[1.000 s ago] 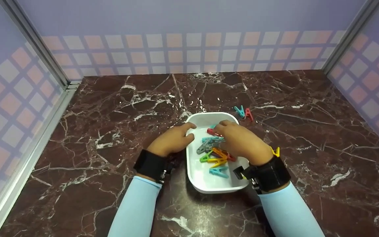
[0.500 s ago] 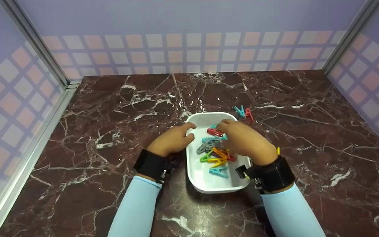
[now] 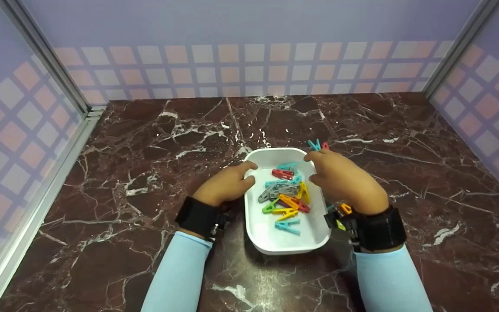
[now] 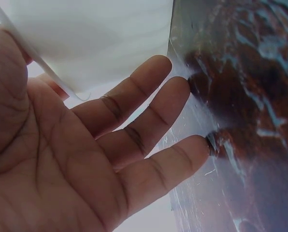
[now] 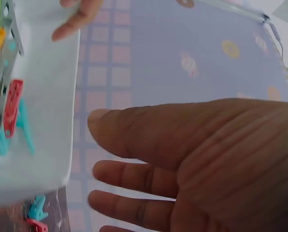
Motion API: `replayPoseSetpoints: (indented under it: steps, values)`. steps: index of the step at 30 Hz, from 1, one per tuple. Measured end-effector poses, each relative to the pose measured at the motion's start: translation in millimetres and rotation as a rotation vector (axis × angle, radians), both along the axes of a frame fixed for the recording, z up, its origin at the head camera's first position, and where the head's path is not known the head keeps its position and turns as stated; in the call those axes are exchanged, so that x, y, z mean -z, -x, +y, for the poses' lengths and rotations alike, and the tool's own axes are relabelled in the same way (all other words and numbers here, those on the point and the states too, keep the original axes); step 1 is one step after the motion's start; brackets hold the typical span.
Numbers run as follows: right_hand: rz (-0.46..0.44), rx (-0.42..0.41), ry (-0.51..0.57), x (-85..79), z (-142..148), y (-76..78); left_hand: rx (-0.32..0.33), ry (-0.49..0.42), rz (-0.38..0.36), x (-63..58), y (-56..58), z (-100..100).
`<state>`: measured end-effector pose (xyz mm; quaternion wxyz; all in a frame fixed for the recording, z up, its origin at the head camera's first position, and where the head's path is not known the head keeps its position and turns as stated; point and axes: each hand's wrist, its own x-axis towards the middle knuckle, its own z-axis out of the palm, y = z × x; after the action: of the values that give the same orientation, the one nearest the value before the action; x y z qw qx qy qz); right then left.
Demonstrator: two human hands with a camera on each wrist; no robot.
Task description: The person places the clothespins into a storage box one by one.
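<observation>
A white plastic tray [image 3: 286,246] stands on the table with several clothespins in it, among them a red clothespin [image 3: 283,174], a yellow clothespin [image 3: 303,191], a green clothespin [image 3: 270,206] and a light blue clothespin [image 3: 288,226]. My left hand [image 3: 225,185] holds the tray's left rim, thumb and index finger over the inside; the left wrist view shows three nearly straight fingers [image 4: 156,116] outside, under the rim. My right hand [image 3: 345,180] hovers at the tray's right rim, nothing in it, thumb and fingers extended and apart in the right wrist view.
Beyond the tray's far right corner lie another blue clothespin [image 3: 314,144] and a partly covered red one [image 3: 325,146]. An orange clothespin [image 3: 345,209] and a green piece [image 3: 340,225] show beside my right wrist. Tiled panels [image 3: 249,65] enclose the dark marbled table [image 3: 167,160].
My right hand has moved right, from over the tray to its right rim, uncovering a yellow clothespin inside and partly covering the red one on the table. The left hand and tray have stayed put.
</observation>
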<state>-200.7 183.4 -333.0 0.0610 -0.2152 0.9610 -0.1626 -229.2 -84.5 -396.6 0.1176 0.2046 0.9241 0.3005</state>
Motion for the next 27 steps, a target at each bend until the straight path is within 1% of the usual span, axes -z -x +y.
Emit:
replayPoseSetpoints:
  steps: [3,5,7,9,13,16,21,27]
  values:
    - [0.004,0.015,0.031,2.8,9,3.6,-0.001,-0.001,-0.003,0.4,0.3,0]
    - [-0.019,0.033,0.033,6.1,15,6.2,-0.004,-0.003,-0.010,0.2,0.2,0]
    - [-0.072,0.062,0.021,10.5,20,9.1,-0.006,-0.004,-0.017,-0.1,0.2,0]
    - [-0.135,0.070,0.006,16.1,24,12.6,-0.012,-0.001,-0.027,-0.7,0.1,0]
    - [-0.275,0.068,0.033,28.1,27,20.2,-0.020,0.001,-0.037,-1.0,0.0,1]
    - [-0.333,0.062,0.047,35.5,27,23.7,-0.021,-0.002,-0.034,-0.5,0.1,1]
    - [-0.331,0.050,0.011,46.3,24,27.7,-0.020,-0.002,-0.028,-0.4,-0.1,1]
    - [-0.315,0.020,-0.056,56.7,19,32.6,-0.016,-0.006,-0.028,-1.3,-0.6,0]
